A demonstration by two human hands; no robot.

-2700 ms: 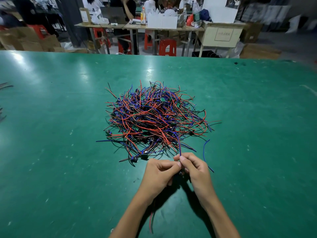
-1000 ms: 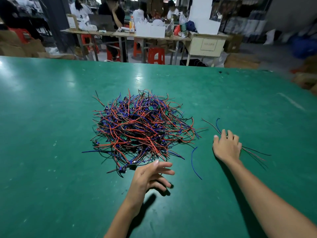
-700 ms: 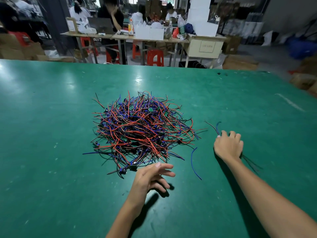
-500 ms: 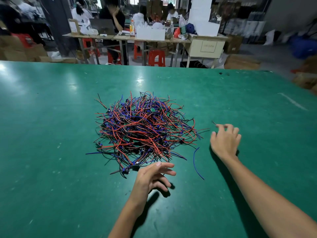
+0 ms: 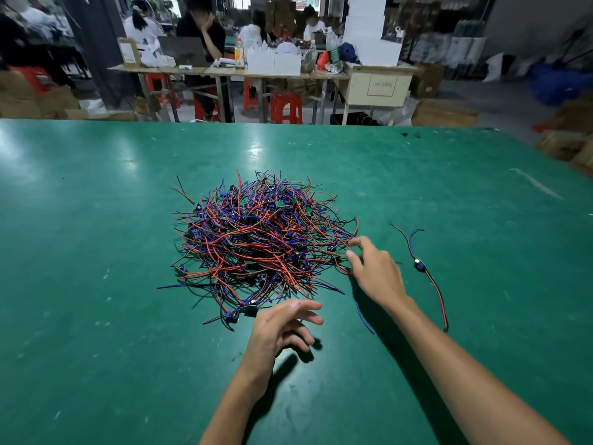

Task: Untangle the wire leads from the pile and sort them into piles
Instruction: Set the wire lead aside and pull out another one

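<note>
Head view: a tangled pile of wire leads [image 5: 260, 242], red, blue and black with small dark and green parts among them, lies in the middle of a green counter [image 5: 96, 220]. The right hand [image 5: 375, 271] reaches to the pile's right edge, its thumb and forefinger drawn close together at the red strands there; whether they actually pinch a wire I cannot tell. The left hand [image 5: 279, 329] is just near the pile's front edge, fingers spread loosely and slightly bent, holding nothing, close to a small black part [image 5: 250, 310] at the fringe of the pile. To the right of the right hand, apart from the pile, one separated lead [image 5: 420, 268] lies alone on the counter, its blue and dark ends pointing away and its red and black pair trailing toward the viewer. A loose blue wire [image 5: 364, 317] lies on the counter beside the right wrist. Beyond the counter stand worktables [image 5: 224, 72] with boxes and bottles, red stools [image 5: 286, 107], and seated people [image 5: 202, 36]
</note>
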